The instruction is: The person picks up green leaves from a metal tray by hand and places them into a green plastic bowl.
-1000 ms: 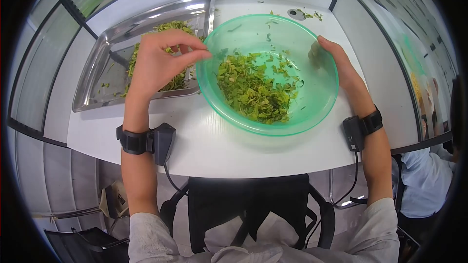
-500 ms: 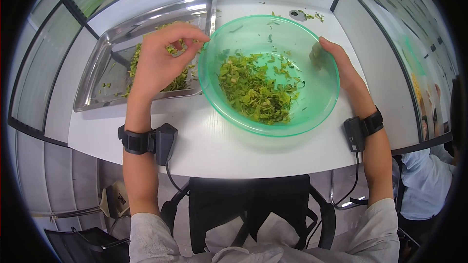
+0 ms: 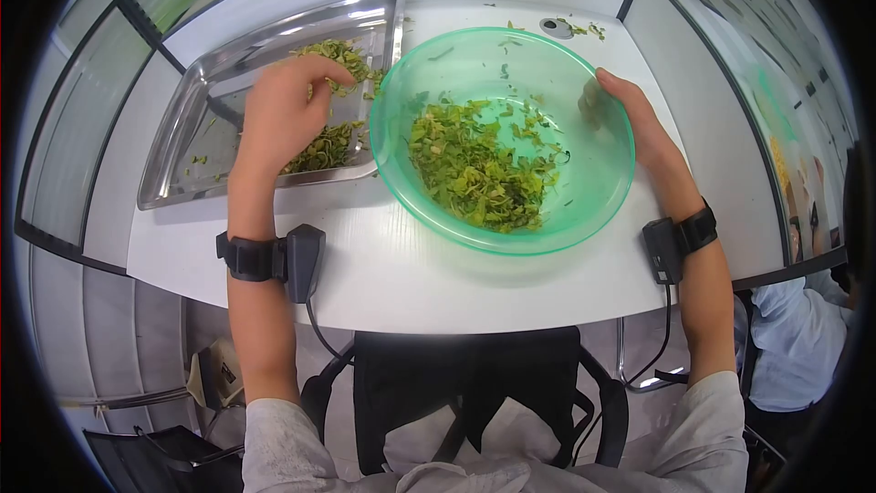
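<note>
A translucent green plastic bowl holds a heap of chopped green leaves on its left side, with loose bits scattered over the wall. My right hand grips the bowl's right rim, thumb on the edge, fingers showing blurred through the plastic from outside. To the left, a shallow metal tray contains more chopped leaves. Over these leaves is my left hand, its index finger reaching right and its thumb apart from it. Its other fingers are mostly hidden, and nothing shows between thumb and index finger.
The white table has partition walls at the back and right. Leaf scraps lie around a round cable hole at the back right. Black straps with cabled boxes sit on both forearms. Another person's sleeve appears at the far right.
My left hand has moved left and slightly down from the bowl's left rim to over the tray, and its thumb and index finger have parted. My right hand stays on the bowl.
</note>
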